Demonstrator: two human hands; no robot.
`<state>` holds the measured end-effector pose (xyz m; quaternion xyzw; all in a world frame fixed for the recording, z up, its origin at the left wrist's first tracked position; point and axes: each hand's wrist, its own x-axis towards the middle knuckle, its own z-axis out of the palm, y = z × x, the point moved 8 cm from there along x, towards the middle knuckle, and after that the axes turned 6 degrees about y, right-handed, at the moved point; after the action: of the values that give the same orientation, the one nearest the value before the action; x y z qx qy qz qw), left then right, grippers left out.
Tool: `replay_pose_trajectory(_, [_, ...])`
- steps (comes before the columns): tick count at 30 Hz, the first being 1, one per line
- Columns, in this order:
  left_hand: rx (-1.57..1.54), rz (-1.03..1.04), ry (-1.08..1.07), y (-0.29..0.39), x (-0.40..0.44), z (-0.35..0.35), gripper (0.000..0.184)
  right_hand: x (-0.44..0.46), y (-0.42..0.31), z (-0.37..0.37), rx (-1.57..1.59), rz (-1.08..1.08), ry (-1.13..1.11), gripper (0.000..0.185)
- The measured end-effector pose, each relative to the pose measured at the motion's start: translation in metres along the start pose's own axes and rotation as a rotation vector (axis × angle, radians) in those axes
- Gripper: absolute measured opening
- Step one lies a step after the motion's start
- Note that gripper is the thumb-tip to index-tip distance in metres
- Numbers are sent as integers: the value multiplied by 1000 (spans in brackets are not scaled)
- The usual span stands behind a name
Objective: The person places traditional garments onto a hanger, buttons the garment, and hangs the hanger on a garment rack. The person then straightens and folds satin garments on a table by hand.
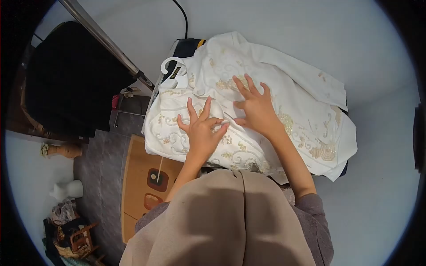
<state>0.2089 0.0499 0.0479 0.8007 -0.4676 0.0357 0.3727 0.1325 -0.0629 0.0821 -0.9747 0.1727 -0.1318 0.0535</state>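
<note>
- White embroidered garment point(310, 113) is laid out over a dark-topped desk point(188, 45), beneath both hands and on every side of the fingers.
- A small fold of its cloth is pinched between the thumb and forefinger of the left hand point(202, 135); the other left fingers point(206, 108) are fanned out above the beadwork.
- The right hand point(261, 113) is held just beside that fold, with its fingers spread apart and its thumb and forefinger separated; whether the cloth is touched by the thumb cannot be told.
- Gold and pale beaded scrolls are shown around both hands, and a larger gold motif point(323, 151) is seen near the lower right edge.
- One long sleeve point(295, 75) is stretched toward the right, well apart from the left fingers.
- A white hanger point(167, 64) is seen at the upper left edge of the cloth, its hook turned outward.
- To the left, a metal pole point(104, 37) is set slantwise beside black cloth point(66, 84), and a brown patterned mat point(135, 177) is laid on the floor point(100, 164).
</note>
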Motion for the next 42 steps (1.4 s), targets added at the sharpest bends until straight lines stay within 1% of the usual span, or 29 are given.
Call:
replay_pose_trajectory(3, [-14,10,23,-3,-2,3,19,-1,-12,8,51,-142,228,16])
replay_pose_trajectory(6, [-18,14,38,-4,-3,5,21,0,-16,17,29,-172,256,11])
replay_pose_trajectory(7, [-24,11,34,-3,-4,4,22,2,-14,15,38,-113,202,19])
replay_pose_trajectory(10, [-28,16,20,-3,-3,4,24,4,-15,14,-31,-104,188,19])
replay_pose_trajectory(11, [-28,25,14,-2,-2,5,24,4,-10,16,20,-106,177,16])
replay_pose_trajectory(14, [-44,48,-27,3,6,4,21,2,24,18,251,135,180,13])
replay_pose_trajectory(15, [-47,86,-2,6,9,3,21,-1,46,27,585,207,185,14])
replay_pose_trajectory(18, [-90,139,26,21,18,1,21,-13,52,11,1114,293,225,16])
replay_pose_trajectory(19, [-100,153,35,23,18,6,22,-15,50,11,1096,221,268,19])
replay_pose_trajectory(22, [-115,141,56,18,16,16,23,-20,34,9,755,138,281,20])
replay_pose_trajectory(23, [-101,141,45,14,14,20,23,-24,29,8,534,106,296,21])
replay_pose_trajectory(26, [-93,120,31,10,12,21,24,-27,23,12,566,97,289,21])
replay_pose_trajectory(29, [-63,132,12,12,14,19,24,-28,15,0,430,74,297,22])
replay_pose_trajectory(35, [-24,267,-130,18,26,16,20,-19,6,-5,349,18,236,21])
replay_pose_trajectory(42, [-97,251,-63,14,22,15,20,-25,12,-6,273,51,234,22])
